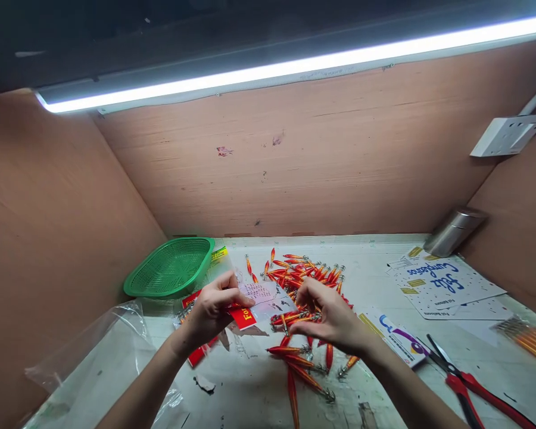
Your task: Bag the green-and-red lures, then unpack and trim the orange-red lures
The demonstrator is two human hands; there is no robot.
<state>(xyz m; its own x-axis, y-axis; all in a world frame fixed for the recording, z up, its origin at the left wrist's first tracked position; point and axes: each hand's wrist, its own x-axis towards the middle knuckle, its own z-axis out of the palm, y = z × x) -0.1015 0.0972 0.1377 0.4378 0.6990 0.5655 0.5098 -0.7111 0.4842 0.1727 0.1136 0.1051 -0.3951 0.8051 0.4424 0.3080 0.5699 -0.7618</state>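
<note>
My left hand (pixel 217 304) pinches a small clear plastic packet (pixel 272 302) with a red label (pixel 243 317) at its near end. The packet is tilted towards the right, over the table. Close to its right end is my right hand (pixel 330 313), its thumb and curled forefinger apart with a gap between them. Nothing shows held there, though the jigs behind make it hard to see. A loose pile of red-orange squid jigs (pixel 295 275) with metal hooks lies behind and below my hands. More red-labelled packets (pixel 196 356) lie partly hidden beneath my left hand.
A green plastic basket (pixel 172 268) stands at the back left, near a clear plastic bag (pixel 111 339). To the right lie printed cards (pixel 446 283), red-handled scissors (pixel 462 381) and a pack of orange sticks (pixel 533 339). A metal flask (pixel 455 232) leans by the wall.
</note>
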